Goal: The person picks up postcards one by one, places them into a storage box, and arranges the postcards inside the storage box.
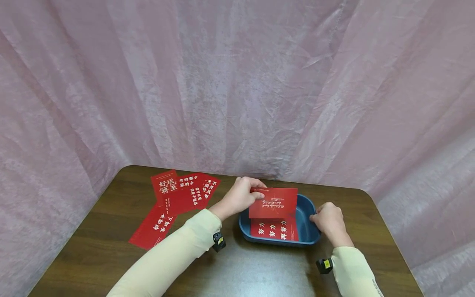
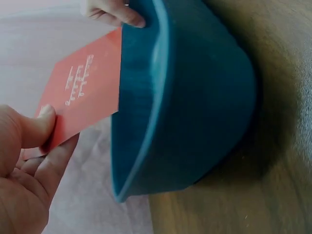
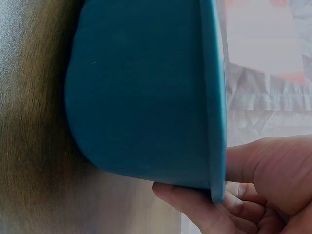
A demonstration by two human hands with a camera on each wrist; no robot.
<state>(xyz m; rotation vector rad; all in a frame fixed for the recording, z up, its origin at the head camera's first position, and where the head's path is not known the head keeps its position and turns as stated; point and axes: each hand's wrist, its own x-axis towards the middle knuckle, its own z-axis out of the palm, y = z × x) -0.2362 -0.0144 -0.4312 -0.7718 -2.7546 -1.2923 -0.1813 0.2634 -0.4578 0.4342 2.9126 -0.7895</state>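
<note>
From my feed, the red card hangs tilted over the blue tray, pinched at its left edge by the left hand, thumb on top. Another red card already lies flat in the tray. The right hand has its grip curled round the tray's right rim. Tray wall hides most of the held card on the left wrist cam. More red cards fan out on the table, well left.
</note>
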